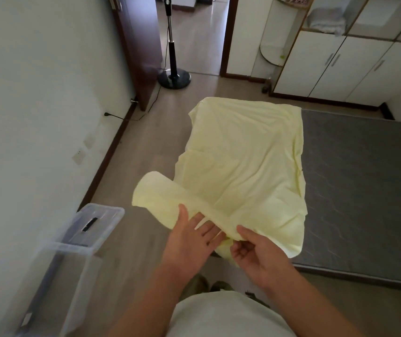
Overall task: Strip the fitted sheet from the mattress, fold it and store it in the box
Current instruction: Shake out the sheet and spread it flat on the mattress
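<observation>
The pale yellow fitted sheet (243, 161) lies folded in a long band on the left part of the bare grey mattress (364, 186). Its near end is lifted and curls over to the left. My left hand (192, 239) is under that lifted end, palm up, with straight fingers slid beneath the cloth. My right hand (255, 254) pinches the sheet's near edge between thumb and curled fingers. The clear plastic box (73, 251) stands on the floor at the lower left, by the wall.
A white wall runs along the left. A standing fan's base (174, 77) and its cable lie by the dark open door (141, 45). White wardrobes (340, 64) stand at the back right. Wooden floor separates mattress and wall.
</observation>
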